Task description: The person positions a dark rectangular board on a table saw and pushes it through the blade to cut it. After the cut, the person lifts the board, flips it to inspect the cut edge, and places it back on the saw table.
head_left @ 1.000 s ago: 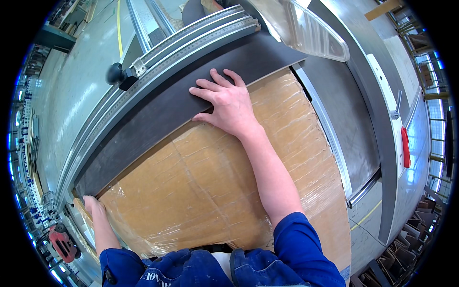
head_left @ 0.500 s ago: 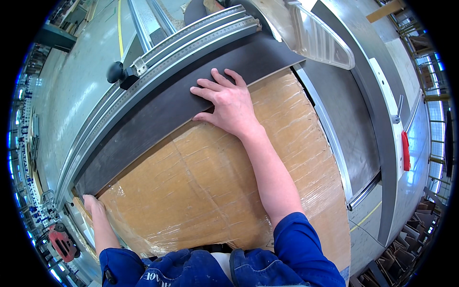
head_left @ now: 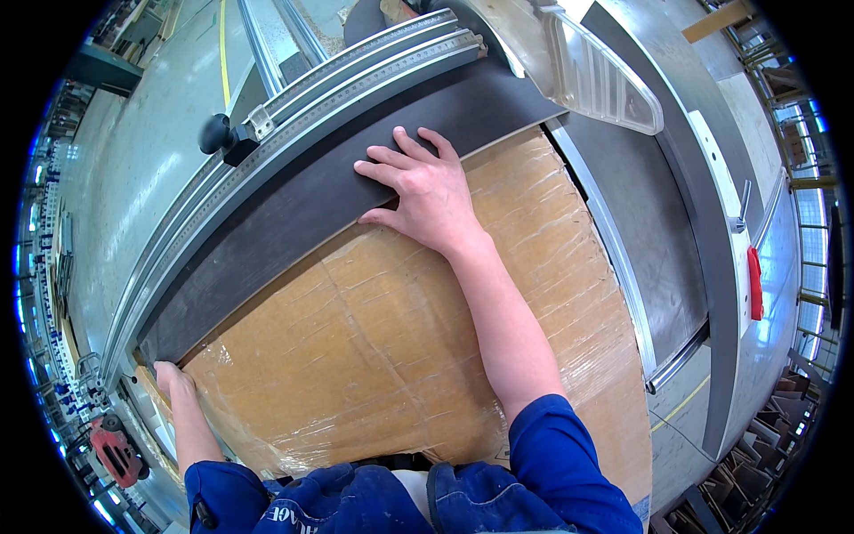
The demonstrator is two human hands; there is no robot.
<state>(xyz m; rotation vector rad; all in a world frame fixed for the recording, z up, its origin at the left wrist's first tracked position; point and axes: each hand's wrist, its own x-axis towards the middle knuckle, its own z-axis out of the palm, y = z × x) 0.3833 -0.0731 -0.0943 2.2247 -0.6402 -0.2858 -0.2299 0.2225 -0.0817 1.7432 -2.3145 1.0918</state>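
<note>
Right grip (head_left: 420, 189) on dark board (head_left: 267, 238), white lettering (head_left: 286, 517)

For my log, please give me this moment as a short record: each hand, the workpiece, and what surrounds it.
Right hand: right hand spread over the near edge of the dark board, fingers apart
Left hand: left hand at the board's left end; its grip cannot be made out
Workpiece: long, dark, flat, lying along the near side of the metal fence
Nearer the person: brown sheet with a glossy, wrinkled surface
On the fence: black knob, toward the left
Upper right: clear guard
Far right: red handle
</note>
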